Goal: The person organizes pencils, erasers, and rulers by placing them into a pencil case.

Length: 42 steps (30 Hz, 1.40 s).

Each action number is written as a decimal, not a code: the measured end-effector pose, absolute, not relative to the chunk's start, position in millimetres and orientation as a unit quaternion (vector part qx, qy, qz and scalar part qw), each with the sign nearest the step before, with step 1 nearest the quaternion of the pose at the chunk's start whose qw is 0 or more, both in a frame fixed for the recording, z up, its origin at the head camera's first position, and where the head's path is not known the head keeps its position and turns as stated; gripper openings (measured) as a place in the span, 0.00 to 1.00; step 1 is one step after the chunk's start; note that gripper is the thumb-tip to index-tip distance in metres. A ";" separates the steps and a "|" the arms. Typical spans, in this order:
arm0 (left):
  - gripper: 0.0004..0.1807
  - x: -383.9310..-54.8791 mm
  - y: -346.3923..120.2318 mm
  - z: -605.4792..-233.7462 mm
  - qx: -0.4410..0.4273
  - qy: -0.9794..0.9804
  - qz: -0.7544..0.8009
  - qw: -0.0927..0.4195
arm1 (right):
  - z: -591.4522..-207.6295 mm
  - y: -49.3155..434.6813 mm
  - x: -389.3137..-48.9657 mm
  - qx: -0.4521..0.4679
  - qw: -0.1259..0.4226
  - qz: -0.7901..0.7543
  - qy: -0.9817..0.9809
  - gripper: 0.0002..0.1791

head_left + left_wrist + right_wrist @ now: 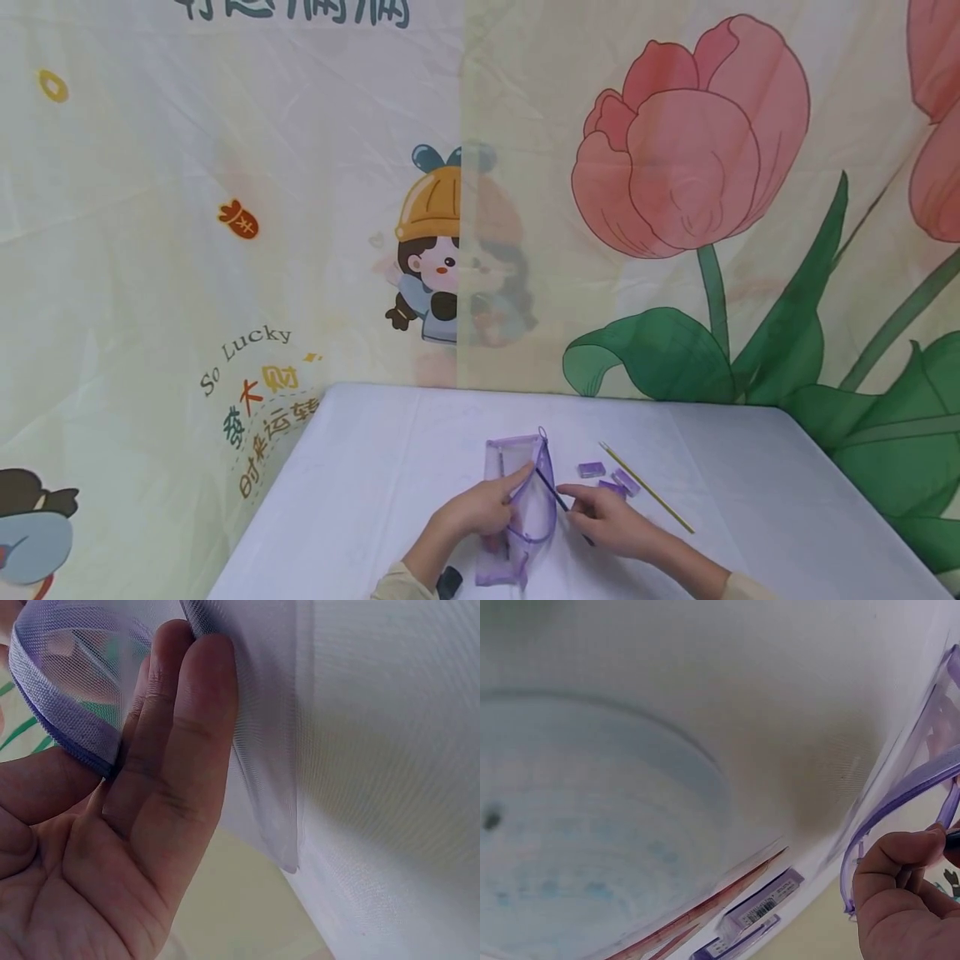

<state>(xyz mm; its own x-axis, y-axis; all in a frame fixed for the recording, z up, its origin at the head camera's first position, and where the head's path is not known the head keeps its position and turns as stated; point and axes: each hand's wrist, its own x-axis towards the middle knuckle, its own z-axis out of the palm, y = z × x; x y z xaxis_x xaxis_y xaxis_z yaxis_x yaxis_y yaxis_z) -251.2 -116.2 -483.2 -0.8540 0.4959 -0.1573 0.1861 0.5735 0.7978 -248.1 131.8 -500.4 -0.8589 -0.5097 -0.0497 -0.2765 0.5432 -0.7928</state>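
A purple mesh pencil pouch (519, 454) lies on the table with its zipped side gaping. My left hand (483, 507) pinches the zipper edge (67, 731) between thumb and fingers, the other fingers lying along the mesh. In my right hand (611, 521) is a dark pencil (552, 492), gripped between thumb and fingers and slanting towards the pouch's opening. The right wrist view shows only a bit of that pencil (953, 840) at the frame's edge. Through the mesh a thin dark stick (502, 463) shows; its kind is unclear.
To the right of the pouch lie several small purple-wrapped blocks, one of them (591, 469) apart, and a long yellow pencil (648, 488). A black object (449, 582) sits by my left wrist. A printed cloth (637, 317) hangs behind the white table (360, 483).
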 end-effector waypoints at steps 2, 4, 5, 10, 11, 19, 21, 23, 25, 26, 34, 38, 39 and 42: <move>0.42 -251.3 -116.9 -484.4 0.200 0.868 0.415 0.186 | -500.8 128.7 -249.5 -0.227 0.134 -0.422 0.868 0.26; 0.41 -251.5 -117.4 -485.7 0.202 0.869 0.411 0.187 | -501.8 125.7 -251.3 -0.224 0.135 -0.426 0.866 0.26; 0.41 -251.6 -117.7 -486.1 0.202 0.870 0.408 0.186 | -502.5 124.2 -252.3 -0.225 0.133 -0.427 0.866 0.26; 0.41 -252.1 -117.9 -485.5 0.201 0.872 0.403 0.191 | -507.2 116.4 -257.7 -0.244 0.119 -0.427 0.863 0.24; 0.41 -252.1 -117.7 -485.3 0.201 0.872 0.402 0.193 | -508.1 114.8 -258.5 -0.247 0.115 -0.425 0.864 0.24; 0.39 -249.9 -115.8 -483.2 0.195 0.873 0.398 0.205 | -509.6 102.0 -259.7 -0.239 0.098 -0.420 0.870 0.23; 0.39 -250.1 -115.8 -483.2 0.197 0.873 0.398 0.203 | -508.6 98.6 -260.3 -0.238 0.089 -0.414 0.874 0.23; 0.39 -250.2 -116.2 -482.9 0.198 0.871 0.401 0.203 | -507.7 95.3 -260.9 -0.235 0.079 -0.408 0.878 0.23; 0.39 -250.2 -116.8 -482.7 0.201 0.869 0.405 0.202 | -507.2 91.8 -262.1 -0.229 0.065 -0.403 0.884 0.22; 0.39 -250.3 -117.3 -482.6 0.203 0.867 0.408 0.202 | -507.2 90.1 -262.9 -0.225 0.059 -0.405 0.884 0.21; 0.38 -250.7 -117.8 -482.1 0.214 0.860 0.416 0.204 | -509.7 77.7 -262.5 -0.208 0.030 -0.432 0.877 0.13; 0.38 -251.7 -118.2 -482.3 0.210 0.863 0.413 0.200 | -512.2 72.9 -261.6 -0.185 0.031 -0.436 0.880 0.12; 0.38 -251.8 -118.2 -482.4 0.208 0.863 0.414 0.200 | -512.7 72.0 -261.1 -0.179 0.034 -0.438 0.880 0.12; 0.38 -251.2 -117.8 -482.1 0.201 0.861 0.420 0.205 | -514.8 71.0 -259.4 -0.170 0.041 -0.437 0.882 0.11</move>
